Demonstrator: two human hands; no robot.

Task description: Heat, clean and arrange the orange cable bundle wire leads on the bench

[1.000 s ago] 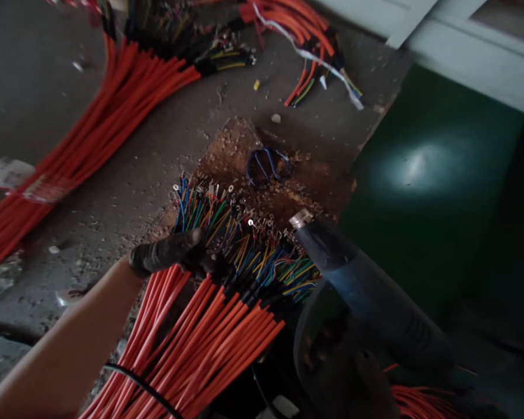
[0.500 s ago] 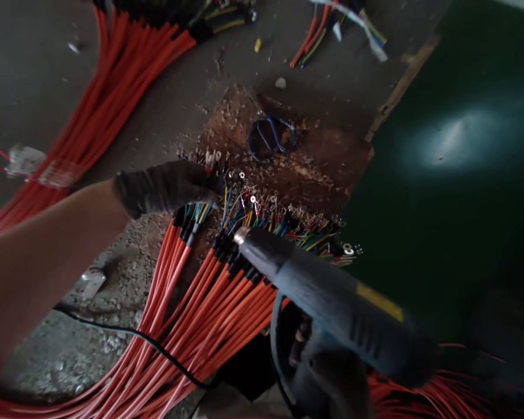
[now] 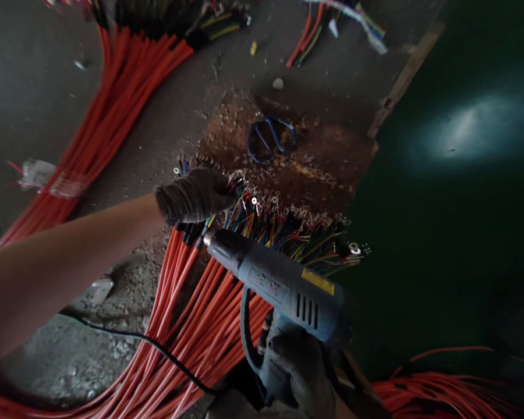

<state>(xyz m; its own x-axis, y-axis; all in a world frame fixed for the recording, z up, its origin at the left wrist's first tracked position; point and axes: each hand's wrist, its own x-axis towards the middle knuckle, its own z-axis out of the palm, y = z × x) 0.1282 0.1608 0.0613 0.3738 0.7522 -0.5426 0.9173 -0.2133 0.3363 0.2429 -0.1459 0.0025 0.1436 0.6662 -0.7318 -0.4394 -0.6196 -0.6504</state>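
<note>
My left hand (image 3: 198,195), in a dark grey glove, is closed on the thin coloured wires (image 3: 240,187) at the ends of a bundle of orange cables (image 3: 205,326). Many of those wire ends carry small metal ring terminals. My right hand (image 3: 294,361), gloved too, grips the handle of a blue-grey heat gun (image 3: 275,279). The gun's metal nozzle points left, at the black sleeves where the cables split, just below my left hand. Some sleeves are hidden behind the gun.
Another orange bundle (image 3: 117,110), tied with clear wrap, lies at the upper left. A blue cord (image 3: 271,139) rests on a brown board (image 3: 323,163). A black cord (image 3: 152,343) crosses the cables. More orange cables (image 3: 436,396) are at the lower right, beside a green surface (image 3: 445,233).
The heat gun has moved left in my right hand, its nozzle now nearer the left-hand cables. My left hand has shifted right along the wire ends.
</note>
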